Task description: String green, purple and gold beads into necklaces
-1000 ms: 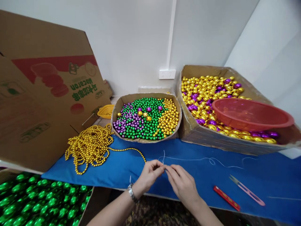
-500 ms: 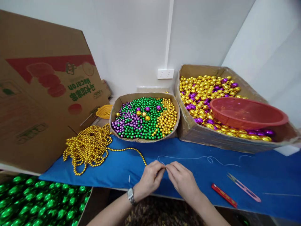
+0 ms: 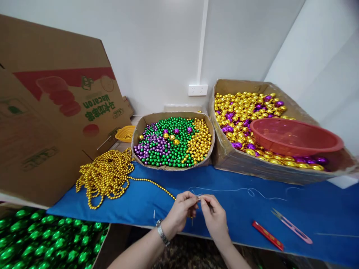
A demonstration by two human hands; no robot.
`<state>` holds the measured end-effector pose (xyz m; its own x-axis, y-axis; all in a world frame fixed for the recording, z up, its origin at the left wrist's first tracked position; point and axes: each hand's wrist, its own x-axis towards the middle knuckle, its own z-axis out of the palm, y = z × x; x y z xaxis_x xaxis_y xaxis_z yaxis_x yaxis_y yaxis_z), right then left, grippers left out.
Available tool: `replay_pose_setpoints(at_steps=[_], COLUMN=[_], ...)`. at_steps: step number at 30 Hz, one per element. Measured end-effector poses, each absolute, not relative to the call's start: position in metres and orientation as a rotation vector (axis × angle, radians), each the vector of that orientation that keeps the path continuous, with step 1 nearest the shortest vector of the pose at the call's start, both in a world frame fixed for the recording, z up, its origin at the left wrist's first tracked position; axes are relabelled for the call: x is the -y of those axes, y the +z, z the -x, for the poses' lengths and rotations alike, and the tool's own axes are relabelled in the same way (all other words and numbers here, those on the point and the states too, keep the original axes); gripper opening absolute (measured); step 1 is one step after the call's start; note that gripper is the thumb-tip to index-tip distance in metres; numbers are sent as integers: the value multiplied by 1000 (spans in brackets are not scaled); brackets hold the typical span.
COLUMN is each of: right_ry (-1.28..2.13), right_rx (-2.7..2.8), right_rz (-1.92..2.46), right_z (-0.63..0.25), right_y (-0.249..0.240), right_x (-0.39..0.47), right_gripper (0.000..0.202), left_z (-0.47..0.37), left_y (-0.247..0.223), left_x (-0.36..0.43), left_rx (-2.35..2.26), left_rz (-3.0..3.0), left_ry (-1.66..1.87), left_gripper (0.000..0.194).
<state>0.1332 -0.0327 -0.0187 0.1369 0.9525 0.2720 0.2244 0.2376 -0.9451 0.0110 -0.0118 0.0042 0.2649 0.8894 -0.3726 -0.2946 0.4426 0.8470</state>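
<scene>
My left hand (image 3: 183, 210) is pinched near the table's front edge, with the end of the gold bead strand (image 3: 153, 182) running into it and a thread at its fingertips. Against it, my right hand (image 3: 214, 215) pinches the same white thread (image 3: 221, 190), which trails right across the blue cloth in a loose loop. A few gold beads show beneath the left fingers. The strand leads left to a heap of gold bead chain (image 3: 105, 177). What exactly lies between the fingertips is too small to tell.
Behind my hands stands a carton (image 3: 173, 169) of small green, purple and gold beads. At right, a larger box (image 3: 241, 162) holds bigger beads and a red basket (image 3: 297, 136). Pink snips (image 3: 294, 227) and a red cutter (image 3: 267, 235) lie right. Green beads (image 3: 56, 239) sit lower left.
My right hand has turned more upright, its fingertips overlapping the left ones. My left hand has shifted slightly right and turned, and gold beads now show under it. The strand is pulled straighter.
</scene>
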Motion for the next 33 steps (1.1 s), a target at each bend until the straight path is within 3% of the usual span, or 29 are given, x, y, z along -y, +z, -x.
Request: replay_pose_setpoints(at_steps=[8, 19, 27, 29, 33], right_ry=[1317, 1572, 1467, 1414, 977], right_rx=[713, 397, 425, 484, 1107], right_rz=[1043, 866, 777, 767, 1011], right_z=[-119, -146, -152, -158, -168], right_y=[-14, 14, 38, 44, 36], right_x=[28, 24, 20, 19, 20], right_gripper=[25, 34, 30, 26, 14], left_z=[-14, 1, 9, 14, 21], left_y=[5, -6, 5, 7, 10], left_x=[16, 12, 10, 7, 0], left_rx=[-1021, -1129, -1011, -932, -872], left_rz=[-985, -1393, -1488, -1449, -1310], left_ry=[906, 885, 850, 813, 759], left_gripper=[37, 32, 24, 30, 36])
